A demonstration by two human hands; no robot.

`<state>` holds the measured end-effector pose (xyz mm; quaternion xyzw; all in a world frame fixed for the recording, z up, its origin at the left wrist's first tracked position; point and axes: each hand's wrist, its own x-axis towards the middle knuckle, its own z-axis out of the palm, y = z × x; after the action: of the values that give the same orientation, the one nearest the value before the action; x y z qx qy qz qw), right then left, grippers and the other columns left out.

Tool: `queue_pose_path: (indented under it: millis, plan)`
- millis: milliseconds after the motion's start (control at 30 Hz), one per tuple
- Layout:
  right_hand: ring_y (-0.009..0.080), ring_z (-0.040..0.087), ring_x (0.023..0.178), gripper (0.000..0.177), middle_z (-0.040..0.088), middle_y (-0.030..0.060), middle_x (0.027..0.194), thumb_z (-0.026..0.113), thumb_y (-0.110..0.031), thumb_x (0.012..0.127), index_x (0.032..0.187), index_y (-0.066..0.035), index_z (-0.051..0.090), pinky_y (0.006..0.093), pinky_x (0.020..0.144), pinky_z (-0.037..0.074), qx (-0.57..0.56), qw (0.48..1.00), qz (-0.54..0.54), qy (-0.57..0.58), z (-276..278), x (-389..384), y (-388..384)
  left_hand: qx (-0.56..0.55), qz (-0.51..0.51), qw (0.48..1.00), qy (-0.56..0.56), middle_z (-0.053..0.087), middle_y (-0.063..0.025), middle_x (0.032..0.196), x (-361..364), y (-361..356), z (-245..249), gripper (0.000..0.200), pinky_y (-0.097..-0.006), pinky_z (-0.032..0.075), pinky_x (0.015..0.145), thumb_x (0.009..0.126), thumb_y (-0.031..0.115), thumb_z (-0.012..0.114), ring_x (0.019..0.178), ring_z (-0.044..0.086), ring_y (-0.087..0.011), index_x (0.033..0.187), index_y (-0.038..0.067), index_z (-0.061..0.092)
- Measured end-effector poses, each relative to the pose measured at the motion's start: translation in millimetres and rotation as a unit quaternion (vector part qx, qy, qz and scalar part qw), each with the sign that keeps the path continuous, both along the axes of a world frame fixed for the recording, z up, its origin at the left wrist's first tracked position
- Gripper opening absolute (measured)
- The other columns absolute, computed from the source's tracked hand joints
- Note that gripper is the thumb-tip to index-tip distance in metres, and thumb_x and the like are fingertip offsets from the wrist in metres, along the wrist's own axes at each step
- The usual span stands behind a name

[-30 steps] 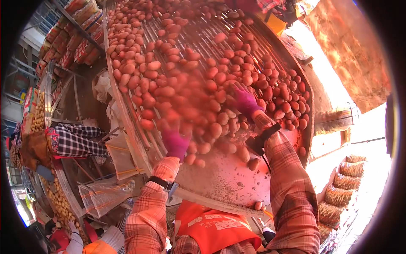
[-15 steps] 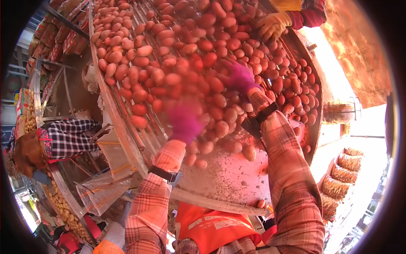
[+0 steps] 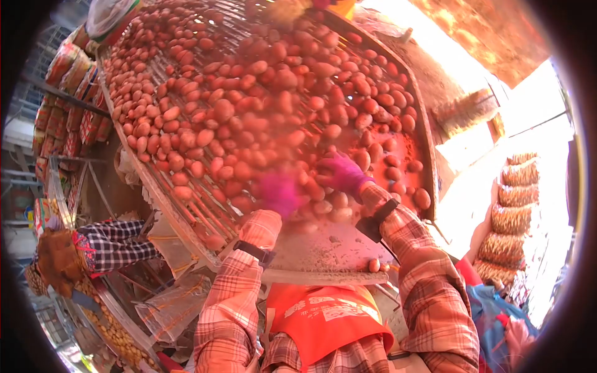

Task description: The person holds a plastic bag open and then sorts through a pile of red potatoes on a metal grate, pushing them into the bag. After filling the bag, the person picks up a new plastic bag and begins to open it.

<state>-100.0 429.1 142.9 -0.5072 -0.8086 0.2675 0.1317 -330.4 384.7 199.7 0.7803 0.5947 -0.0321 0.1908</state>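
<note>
Red-skinned potatoes (image 3: 261,118) cover a slatted sorting table that narrows to a bare metal chute (image 3: 317,248) close to my body. My left hand (image 3: 280,191), in a purple glove, is among the potatoes near the table's lower middle; motion smears its fingers. To its right, my right hand (image 3: 343,174), also in a purple glove, reaches over the potatoes with fingers apart and touching some. No potato shows clearly held in either hand. Dark bands circle both of my plaid sleeves.
A co-worker's yellow glove (image 3: 287,9) is blurred at the far edge. Another person in a checked sleeve (image 3: 118,245) bends at the left, beside yellowish potatoes (image 3: 121,336). Filled sacks (image 3: 62,118) are stacked at the left. Bundled baskets (image 3: 516,196) stand in a row at the right. The table has raised wooden rims (image 3: 429,168).
My view has shifted. Both hands are nearer each other, and my right hand is closer to the chute. Fewer potatoes lie along the right rim. The co-worker's glove is now at the top edge.
</note>
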Motion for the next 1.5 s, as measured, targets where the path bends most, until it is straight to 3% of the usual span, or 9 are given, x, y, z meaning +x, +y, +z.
queue_pose_path:
  millis: [500,633,700,800,967,1133,1267,1333,1500]
  plan:
    - [0.0326,0.054,0.118,0.036,0.060,0.0068,0.120,0.074,-0.041,0.075,0.105,-0.023,0.067,0.0541,0.098,0.038,0.050,0.968,-0.189,-0.158,19,182,-235,-0.119,-0.138,0.971,-0.155,0.033,-0.0219,0.158,178,-153,-63,0.084,-0.0500,0.031,0.116,0.078,0.049,0.078,0.141,0.036,-0.0414,0.150,0.018,0.046]
    - [0.0317,0.055,0.117,0.036,0.061,0.0089,0.118,0.075,-0.040,0.074,0.105,-0.022,0.069,0.0538,0.099,0.038,0.035,0.968,-0.221,-0.112,13,214,-197,-0.181,-0.123,0.924,-0.314,0.033,-0.0229,0.158,152,-173,-83,0.085,-0.0452,0.033,0.118,0.083,0.045,0.076,0.145,0.036,-0.0367,0.154,0.015,0.041]
    - [0.0351,0.052,0.126,0.058,0.061,0.0112,0.127,0.075,-0.043,0.074,0.125,-0.016,0.067,0.0513,0.107,0.040,-0.037,0.956,-0.283,0.066,16,225,-136,-0.145,-0.121,0.917,-0.352,0.034,-0.0230,0.157,118,-176,-90,0.084,-0.0439,0.035,0.117,0.084,0.043,0.076,0.144,0.038,-0.0362,0.154,0.014,0.041]
    - [0.0379,0.051,0.131,0.079,0.052,0.0165,0.146,0.074,-0.047,0.082,0.150,-0.019,0.045,0.0469,0.106,0.045,0.049,0.952,-0.292,-0.081,-7,214,-45,0.065,0.085,0.949,-0.295,0.041,-0.0238,0.150,43,-156,-57,0.089,-0.0475,0.034,0.116,0.080,0.036,0.080,0.142,0.037,-0.0412,0.152,0.004,0.039]
    - [0.0382,0.048,0.134,0.088,0.045,0.0128,0.152,0.075,-0.053,0.081,0.154,-0.020,0.039,0.0521,0.106,0.043,-0.086,0.948,-0.270,0.147,-33,140,14,0.222,0.212,0.951,0.023,0.034,-0.0277,0.155,-100,-139,-68,0.095,-0.0525,0.036,0.113,0.075,0.038,0.083,0.138,0.040,-0.0464,0.153,0.006,0.039]
    - [0.0388,0.051,0.116,0.060,0.052,0.0090,0.128,0.075,-0.042,0.078,0.130,-0.019,0.059,0.0553,0.094,0.045,-0.073,0.849,-0.181,0.491,-95,98,-31,0.141,0.268,0.936,-0.178,0.044,-0.0276,0.148,-153,-116,-113,0.097,-0.0520,0.038,0.111,0.073,0.041,0.083,0.134,0.046,-0.0450,0.153,0.008,0.040]
    - [0.0385,0.053,0.117,0.053,0.049,0.0121,0.139,0.071,-0.044,0.080,0.122,-0.015,0.057,0.0496,0.094,0.048,-0.049,0.924,-0.241,0.292,-101,131,-115,0.082,0.167,0.982,-0.017,0.058,-0.0226,0.131,-75,-119,-41,0.096,-0.0504,0.045,0.101,0.073,0.039,0.083,0.121,0.056,-0.0405,0.153,0.006,0.041]
    - [0.0369,0.049,0.108,0.036,0.053,0.0087,0.120,0.074,-0.040,0.075,0.103,-0.017,0.068,0.0522,0.089,0.042,0.068,0.962,-0.214,-0.155,-18,132,-161,0.114,0.160,0.977,-0.080,0.060,-0.0204,0.122,-59,-125,-69,0.095,-0.0493,0.047,0.094,0.073,0.037,0.083,0.112,0.058,-0.0381,0.153,0.008,0.041]
    - [0.0405,0.048,0.116,0.037,0.054,0.0124,0.127,0.072,-0.039,0.079,0.108,-0.016,0.068,0.0559,0.094,0.041,0.065,0.953,-0.259,-0.145,-26,194,-250,-0.008,0.080,0.981,-0.179,0.060,-0.0210,0.123,60,-155,-53,0.083,-0.0499,0.043,0.102,0.078,0.035,0.079,0.114,0.055,-0.0394,0.149,0.007,0.046]
